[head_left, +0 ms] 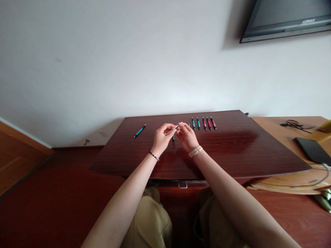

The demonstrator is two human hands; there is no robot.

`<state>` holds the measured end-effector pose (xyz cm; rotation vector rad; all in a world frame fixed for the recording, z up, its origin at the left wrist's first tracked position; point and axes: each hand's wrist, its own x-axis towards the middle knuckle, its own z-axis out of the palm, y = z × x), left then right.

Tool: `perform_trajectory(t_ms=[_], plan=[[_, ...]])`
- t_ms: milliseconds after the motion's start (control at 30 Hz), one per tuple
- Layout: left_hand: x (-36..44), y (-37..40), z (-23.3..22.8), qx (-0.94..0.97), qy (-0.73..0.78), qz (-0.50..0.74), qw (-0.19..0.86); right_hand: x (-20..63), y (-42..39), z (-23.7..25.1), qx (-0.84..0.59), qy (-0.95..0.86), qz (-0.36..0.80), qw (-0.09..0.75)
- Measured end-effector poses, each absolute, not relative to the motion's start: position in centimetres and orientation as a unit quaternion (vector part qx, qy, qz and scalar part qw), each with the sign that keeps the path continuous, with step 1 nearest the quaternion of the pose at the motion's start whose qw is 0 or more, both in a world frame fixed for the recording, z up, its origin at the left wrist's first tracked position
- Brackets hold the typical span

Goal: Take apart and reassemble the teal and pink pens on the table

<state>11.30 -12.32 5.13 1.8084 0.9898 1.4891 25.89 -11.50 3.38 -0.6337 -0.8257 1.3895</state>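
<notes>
Above the middle of the table, my left hand [161, 136] pinches a thin pale pen refill [171, 131] between thumb and fingers. My right hand [188, 136] is closed at the refill's other end, the fingertips of both hands nearly meeting. A dark pen part [173, 138] shows on the table just beneath the hands, partly hidden. Right of the hands, two turquoise pens [198, 123] and three pink pens [209, 123] lie side by side in a row. One turquoise pen [140, 131] lies slanted by itself to the left.
The dark red wooden table [232, 151] stands against a white wall. A lighter desk [269, 127] adjoins on the right, bearing a black cable [294, 124] and a black flat device [313, 150]. A television [289, 17] hangs at upper right.
</notes>
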Motion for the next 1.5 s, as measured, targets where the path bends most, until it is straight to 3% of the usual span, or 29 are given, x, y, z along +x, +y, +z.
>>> perform_trajectory(t_ms=[167,400,533,667,733,1233,1500], plan=[[11.5,-12.1,4.9,0.644,0.383,0.588,0.304,25.2,-11.4,3.4,-0.254,-0.337,0.612,0.669],[13.9,-14.2,4.4,0.679,0.371,0.499,0.390,25.9,-11.5,5.1,-0.261,-0.306,0.569,0.717],[15.8,-15.7,4.0,0.550,0.421,0.488,0.531,26.5,-12.2,6.7,-0.259,-0.318,0.530,0.742],[16.9,-16.7,3.3,0.453,0.331,0.336,0.757,27.0,-12.5,7.5,-0.256,-0.336,0.532,0.734],[17.2,-17.1,2.8,0.438,0.275,0.278,0.809,27.1,-12.5,7.6,-0.243,-0.335,0.552,0.724],[17.8,-16.8,0.8,0.377,0.267,0.381,0.801,26.3,-12.6,6.9,-0.213,-0.303,0.598,0.711],[16.7,-16.6,1.3,0.394,0.242,0.318,0.828,26.4,-12.6,6.4,-0.179,-0.295,0.607,0.716]])
